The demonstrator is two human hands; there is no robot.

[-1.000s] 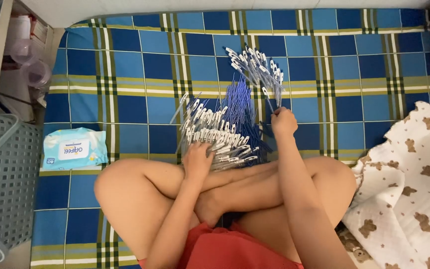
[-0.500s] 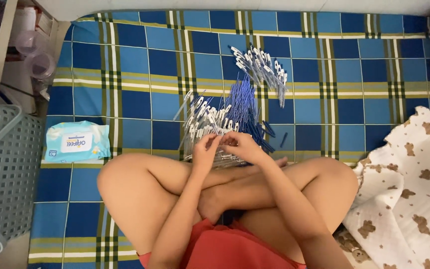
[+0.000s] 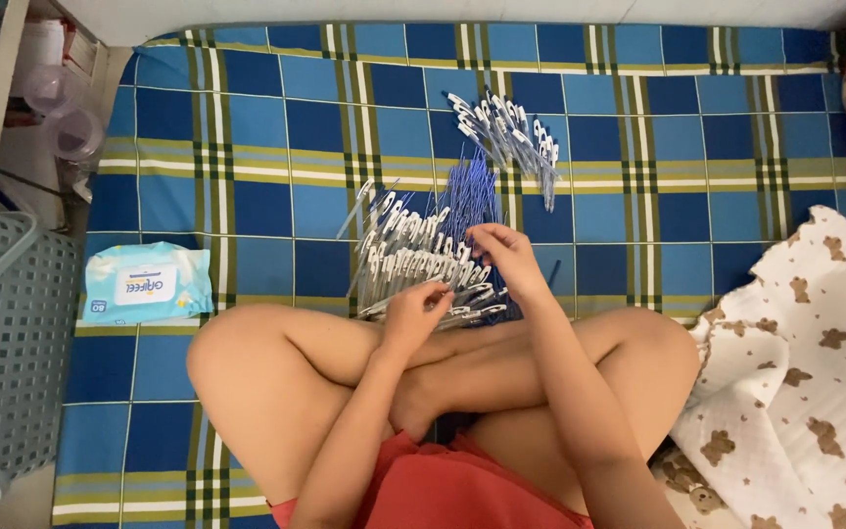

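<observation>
Seated cross-legged on a plaid blanket (image 3: 266, 127), working at a pile of pen barrels (image 3: 413, 260) lying straight ahead of the shins — clear tubes with white clips, fanned with long axes running from near-right to far-left. Just behind, and touching the pile's far edge, a sheaf of blue refills (image 3: 470, 201), long axes pointing away from the body. Farther off, up and to the right, well apart from both hands, a smaller heap of finished pens (image 3: 506, 137).

Left hand (image 3: 413, 313) resting on the near edge of the barrels, fingers curled, seemingly pinching one barrel — exact grip hard to tell. Right hand (image 3: 503, 257) hovering at the pile's right side, fingertips drawn together as if nipping something thin; whether a refill or a barrel, not clear. Both hands nearly meeting over the pile, right one nearer the refills.

Off to the left: a wipes pack (image 3: 147, 282) and a grey basket (image 3: 7, 343); to the right, a bear-print cloth (image 3: 805, 372).
</observation>
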